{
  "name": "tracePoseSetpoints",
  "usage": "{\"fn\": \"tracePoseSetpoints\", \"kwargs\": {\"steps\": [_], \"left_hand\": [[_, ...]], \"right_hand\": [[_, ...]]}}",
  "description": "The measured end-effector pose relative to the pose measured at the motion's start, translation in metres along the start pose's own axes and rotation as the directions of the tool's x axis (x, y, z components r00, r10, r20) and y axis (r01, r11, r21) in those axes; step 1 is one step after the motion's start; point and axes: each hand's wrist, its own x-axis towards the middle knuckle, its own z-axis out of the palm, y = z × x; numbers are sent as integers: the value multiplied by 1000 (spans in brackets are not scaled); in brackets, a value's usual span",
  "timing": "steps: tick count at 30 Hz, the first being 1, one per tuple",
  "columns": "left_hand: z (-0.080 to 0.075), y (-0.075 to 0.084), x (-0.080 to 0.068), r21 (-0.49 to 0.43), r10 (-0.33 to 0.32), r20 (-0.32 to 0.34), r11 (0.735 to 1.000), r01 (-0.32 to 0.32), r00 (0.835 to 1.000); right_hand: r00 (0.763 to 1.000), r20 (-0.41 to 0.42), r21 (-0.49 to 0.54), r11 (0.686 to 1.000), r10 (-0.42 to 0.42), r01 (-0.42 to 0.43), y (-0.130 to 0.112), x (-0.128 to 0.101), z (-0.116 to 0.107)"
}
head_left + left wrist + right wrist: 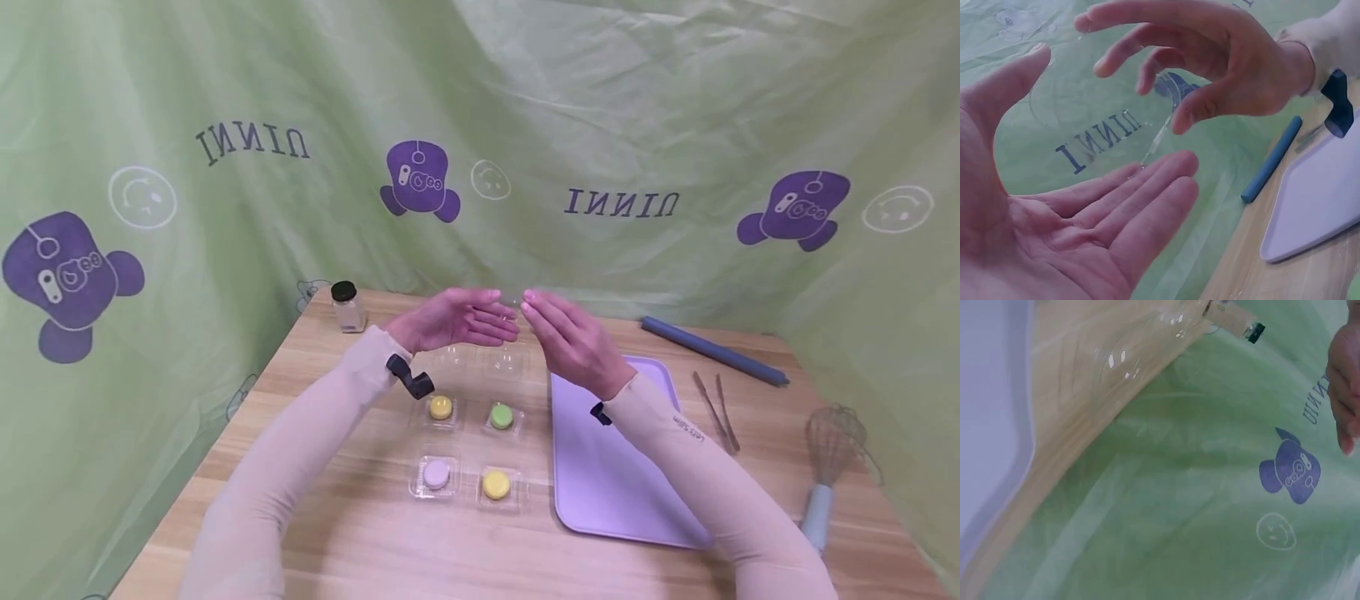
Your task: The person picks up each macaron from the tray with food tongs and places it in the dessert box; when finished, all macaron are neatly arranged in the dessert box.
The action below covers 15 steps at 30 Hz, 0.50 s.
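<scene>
Hands meet at the centre of the head view, raised above a wooden tabletop [360, 533]. Between them is a clear plastic lid [1159, 134], hard to see. The left hand [450, 321] lies palm up, its grip released, fingers straight under the lid. The right hand [566, 337] curls loosely over it; whether it pinches the lid cannot be told. Lower centre, four macarons [440, 407] sit in clear cases beside a lilac tray [600, 475].
</scene>
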Motion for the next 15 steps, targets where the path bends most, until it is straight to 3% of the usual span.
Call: {"fn": "tracePoseSetpoints", "kwargs": {"steps": [2,3,4,5,6,8,10,11,12,13,14,15], "left_hand": [[3,0,-2,66,44,-42,997,-41,998],[4,0,-3,128,78,-83,989,-67,993],[6,0,-4,193,122,-123,976,-97,985],[8,-1,-5,258,167,-161,959,-122,973],[10,-1,-5,321,215,-191,936,-147,958],[13,-3,-6,437,301,-237,882,-175,924],[16,-6,-7,508,361,-228,837,-206,904],[17,-8,-8,533,376,-216,819,-214,901],[18,-10,-8,563,390,-203,797,-219,898],[19,-13,-9,586,397,-191,780,-220,898],[20,-15,-10,609,402,-182,763,-219,897],[21,-18,-11,626,402,-176,750,-213,898]], "right_hand": [[993,30,132,985,111,-114,-1,1,-1],[981,59,209,958,187,-196,-1,2,-2],[957,94,292,912,274,-290,-1,3,-3],[921,134,375,842,365,-388,-1,4,-4],[873,186,452,750,451,-484,-2,5,-6],[750,309,573,515,585,-638,-2,7,-11],[634,427,642,278,644,-715,-3,7,-16],[590,479,665,170,651,-727,-3,6,-18],[557,526,675,83,643,-733,-5,5,-20],[536,561,679,19,630,-734,-6,4,-21],[526,587,680,-22,615,-733,-8,2,-22],[526,604,680,-43,599,-732,-11,0,-23]]}}
